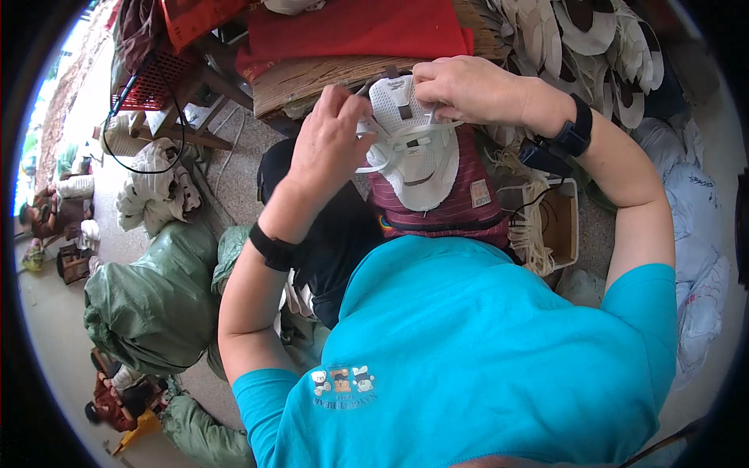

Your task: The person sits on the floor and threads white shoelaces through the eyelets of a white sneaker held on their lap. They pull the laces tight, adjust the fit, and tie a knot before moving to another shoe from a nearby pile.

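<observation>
A white mesh shoe upper (429,181) lies over my lap, on a maroon striped cloth (477,173), with its tongue (392,95) pointing toward the wooden bench. A white shoelace (413,131) runs in loops across its opening. My left hand (331,140) is at the left side of the upper, fingers curled and pinched by the lace; the fingertips are partly hidden. On the other side, my right hand (466,90) has its thumb and fingers closed at the upper's right edge, on the lace there. Dark bands circle both wrists.
Ahead is a wooden bench (312,82) with red cloth (359,35). Many white shoe pieces (601,39) hang at the far right. A box (563,226) with a bundle of laces (532,234) stands at my right. Green sacks (156,292) lie left; other people (117,405) sit beyond.
</observation>
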Tool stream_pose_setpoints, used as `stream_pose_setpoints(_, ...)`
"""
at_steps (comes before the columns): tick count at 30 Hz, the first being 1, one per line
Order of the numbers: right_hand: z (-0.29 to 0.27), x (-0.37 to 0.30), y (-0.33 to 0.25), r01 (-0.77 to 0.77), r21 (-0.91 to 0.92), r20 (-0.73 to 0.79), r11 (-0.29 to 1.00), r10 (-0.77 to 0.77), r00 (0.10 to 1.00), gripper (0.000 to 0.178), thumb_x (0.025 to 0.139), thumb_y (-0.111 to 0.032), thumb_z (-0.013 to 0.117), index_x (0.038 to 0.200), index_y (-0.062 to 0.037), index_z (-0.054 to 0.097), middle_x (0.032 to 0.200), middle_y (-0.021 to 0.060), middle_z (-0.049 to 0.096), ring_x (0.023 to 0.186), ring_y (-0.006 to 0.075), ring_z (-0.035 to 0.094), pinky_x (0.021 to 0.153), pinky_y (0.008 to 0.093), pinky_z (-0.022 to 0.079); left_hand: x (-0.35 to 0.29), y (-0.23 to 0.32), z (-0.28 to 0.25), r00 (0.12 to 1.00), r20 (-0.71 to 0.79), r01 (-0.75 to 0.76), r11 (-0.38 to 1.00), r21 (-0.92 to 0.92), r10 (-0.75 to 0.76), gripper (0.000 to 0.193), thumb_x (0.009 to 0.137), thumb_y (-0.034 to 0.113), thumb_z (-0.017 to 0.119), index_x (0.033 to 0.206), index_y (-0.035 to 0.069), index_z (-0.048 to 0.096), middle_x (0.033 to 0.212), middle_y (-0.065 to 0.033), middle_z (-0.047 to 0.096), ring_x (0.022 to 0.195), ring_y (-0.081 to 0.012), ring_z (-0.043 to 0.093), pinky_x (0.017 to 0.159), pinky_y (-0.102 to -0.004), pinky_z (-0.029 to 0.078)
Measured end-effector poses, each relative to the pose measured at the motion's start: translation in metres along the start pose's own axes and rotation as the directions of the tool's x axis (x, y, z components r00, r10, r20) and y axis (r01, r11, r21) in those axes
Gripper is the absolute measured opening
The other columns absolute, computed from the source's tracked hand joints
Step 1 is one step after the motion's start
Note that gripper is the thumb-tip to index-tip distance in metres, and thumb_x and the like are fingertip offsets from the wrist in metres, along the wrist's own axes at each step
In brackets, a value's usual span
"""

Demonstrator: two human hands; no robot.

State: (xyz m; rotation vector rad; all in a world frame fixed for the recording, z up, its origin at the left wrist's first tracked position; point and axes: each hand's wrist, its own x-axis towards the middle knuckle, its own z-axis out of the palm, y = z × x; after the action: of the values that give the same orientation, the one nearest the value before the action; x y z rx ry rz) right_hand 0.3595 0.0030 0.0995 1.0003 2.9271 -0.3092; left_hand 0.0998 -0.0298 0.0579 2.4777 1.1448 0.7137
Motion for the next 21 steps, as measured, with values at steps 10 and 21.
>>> stream_pose_setpoints(10,0.013,0.003,0.004,-0.289,0.445,0.080,0.848,0.284,0.956,0.025,0.089,-0.028,0.070,0.084,-0.0036,0.073,0.097,0.0056,0.051,0.088,0.0199,0.057,0.076,0.0330,0.047,0.007,-0.027,0.002,0.972,0.233,0.053,0.993,-0.107,-0.027,0.015,0.084,0.017,0.075,0.087,0.003,0.072,0.098,-0.0095,0.052,0.087,-0.0259,0.057,0.075,-0.0350,0.051)
stream_pose_setpoints(21,0.038,0.003,-0.013,-0.230,0.567,-0.181,0.791,0.391,0.902,0.021,0.090,-0.021,0.069,0.085,-0.0012,0.071,0.095,0.0046,0.054,0.085,0.0159,0.058,0.076,0.0296,0.048,-0.007,0.009,0.033,0.860,-0.068,0.305,0.617,-0.726,-0.505,0.023,0.093,0.017,0.071,0.078,0.001,0.068,0.099,-0.0010,0.050,0.097,-0.0115,0.050,0.082,-0.0251,0.044)
